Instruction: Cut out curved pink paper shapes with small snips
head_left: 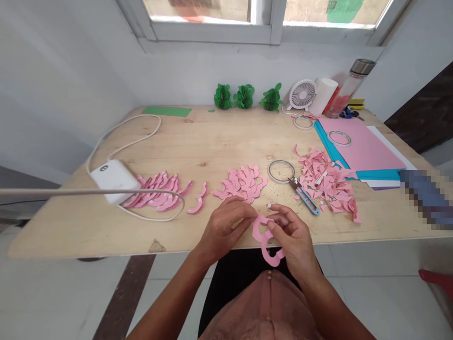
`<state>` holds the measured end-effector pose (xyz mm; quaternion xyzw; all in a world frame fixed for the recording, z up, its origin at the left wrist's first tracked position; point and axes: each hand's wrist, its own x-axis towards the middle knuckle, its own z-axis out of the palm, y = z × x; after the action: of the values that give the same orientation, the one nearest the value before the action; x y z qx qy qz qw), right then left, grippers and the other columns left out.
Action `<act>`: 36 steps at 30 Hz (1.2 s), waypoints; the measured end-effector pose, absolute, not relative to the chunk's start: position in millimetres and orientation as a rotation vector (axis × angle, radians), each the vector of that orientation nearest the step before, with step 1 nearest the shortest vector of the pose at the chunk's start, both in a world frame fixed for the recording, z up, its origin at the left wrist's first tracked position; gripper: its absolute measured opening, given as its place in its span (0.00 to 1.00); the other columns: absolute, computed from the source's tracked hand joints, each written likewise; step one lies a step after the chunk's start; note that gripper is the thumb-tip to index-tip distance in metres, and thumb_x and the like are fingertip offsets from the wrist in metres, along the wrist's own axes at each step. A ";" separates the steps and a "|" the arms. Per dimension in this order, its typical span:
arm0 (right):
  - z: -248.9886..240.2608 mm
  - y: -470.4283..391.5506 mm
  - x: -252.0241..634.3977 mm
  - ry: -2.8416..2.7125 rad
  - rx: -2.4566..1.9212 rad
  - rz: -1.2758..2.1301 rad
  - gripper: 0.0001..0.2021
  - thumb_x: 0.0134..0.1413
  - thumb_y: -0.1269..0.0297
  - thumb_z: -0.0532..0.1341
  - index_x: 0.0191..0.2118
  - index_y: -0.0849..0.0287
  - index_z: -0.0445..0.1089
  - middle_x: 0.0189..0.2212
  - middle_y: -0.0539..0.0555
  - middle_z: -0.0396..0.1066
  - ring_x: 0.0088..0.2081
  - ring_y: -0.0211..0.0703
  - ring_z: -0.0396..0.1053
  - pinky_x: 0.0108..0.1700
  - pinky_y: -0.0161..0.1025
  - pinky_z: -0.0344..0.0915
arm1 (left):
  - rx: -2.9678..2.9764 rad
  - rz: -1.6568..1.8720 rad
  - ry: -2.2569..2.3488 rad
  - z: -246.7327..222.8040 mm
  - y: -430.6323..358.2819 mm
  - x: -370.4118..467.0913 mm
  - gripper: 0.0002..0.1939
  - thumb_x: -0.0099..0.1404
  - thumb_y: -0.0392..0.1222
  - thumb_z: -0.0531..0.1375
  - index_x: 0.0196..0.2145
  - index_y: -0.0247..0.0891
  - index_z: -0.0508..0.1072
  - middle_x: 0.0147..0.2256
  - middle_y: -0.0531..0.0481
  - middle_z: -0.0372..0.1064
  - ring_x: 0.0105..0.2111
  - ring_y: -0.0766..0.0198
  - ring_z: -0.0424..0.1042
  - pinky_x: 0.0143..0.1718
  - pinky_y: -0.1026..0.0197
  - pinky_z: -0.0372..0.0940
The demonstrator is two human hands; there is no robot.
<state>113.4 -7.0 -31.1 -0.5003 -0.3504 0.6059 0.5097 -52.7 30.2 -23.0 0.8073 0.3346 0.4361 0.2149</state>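
Over the table's front edge, a curved pink paper cutout [271, 255] with wavy, ring-like bends is held between both hands. My left hand [228, 226] pinches its upper left end with thumb and fingertips. My right hand [292, 236] grips its right side between thumb and fingers, with a small white bit on the tip of the index finger. Just beyond my hands lies a pile of pink curved cutouts [244, 182]. A single wavy pink strip [198, 198] rests to the left of that pile, and a row of overlapping pink strips [159, 189] is farther left.
Thread snips [307, 198] and a tape roll [281, 171] lie near pink scraps [329, 184]. Coloured paper sheets [364, 146] are at the right. Green paper figures [244, 97], a small fan [302, 94] and a glass bottle [348, 89] stand behind. A white power bank [115, 179] with a cable sits left.
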 end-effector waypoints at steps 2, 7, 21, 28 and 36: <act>-31.0 -6.9 113.5 -0.831 -1.189 1.475 0.16 0.47 0.62 0.65 0.44 0.57 0.67 0.28 0.49 0.72 0.29 0.34 0.67 0.29 0.30 0.61 | 2.250 1.226 0.924 -22.4 30.8 -53.3 0.07 0.61 0.29 0.57 0.34 0.39 0.71 0.29 0.50 0.74 0.33 0.64 0.72 0.43 0.54 0.67; -29.9 -6.1 112.5 -0.824 -1.194 1.476 0.17 0.46 0.61 0.66 0.44 0.56 0.67 0.28 0.48 0.72 0.30 0.36 0.69 0.32 0.31 0.63 | 2.264 1.249 0.914 -21.2 30.4 -51.6 0.08 0.61 0.28 0.57 0.35 0.38 0.70 0.31 0.49 0.74 0.34 0.64 0.72 0.44 0.53 0.66; -29.0 -8.0 113.0 -0.849 -1.192 1.473 0.17 0.47 0.60 0.65 0.44 0.57 0.67 0.28 0.50 0.72 0.28 0.36 0.68 0.29 0.33 0.64 | 2.306 1.139 0.915 -19.6 32.2 -53.2 0.06 0.63 0.32 0.56 0.32 0.38 0.72 0.28 0.48 0.74 0.32 0.62 0.73 0.38 0.56 0.68; -30.5 -8.4 112.9 -0.838 -1.187 1.478 0.17 0.47 0.62 0.65 0.44 0.57 0.67 0.28 0.49 0.72 0.28 0.35 0.67 0.29 0.31 0.63 | 2.341 1.153 0.869 -18.4 33.1 -54.2 0.06 0.62 0.30 0.56 0.33 0.38 0.71 0.29 0.48 0.74 0.33 0.62 0.72 0.38 0.56 0.68; -29.9 -8.0 113.0 -0.866 -1.190 1.455 0.17 0.47 0.61 0.65 0.45 0.57 0.68 0.29 0.50 0.72 0.29 0.37 0.68 0.30 0.32 0.63 | 2.368 1.189 0.853 -18.0 34.1 -53.6 0.07 0.62 0.30 0.55 0.33 0.38 0.71 0.29 0.49 0.74 0.32 0.63 0.73 0.39 0.55 0.68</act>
<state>113.0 -8.0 -29.9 -0.4942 -0.3596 0.6046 0.5108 -53.6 34.1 -18.0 0.8371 0.3015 0.4203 0.1779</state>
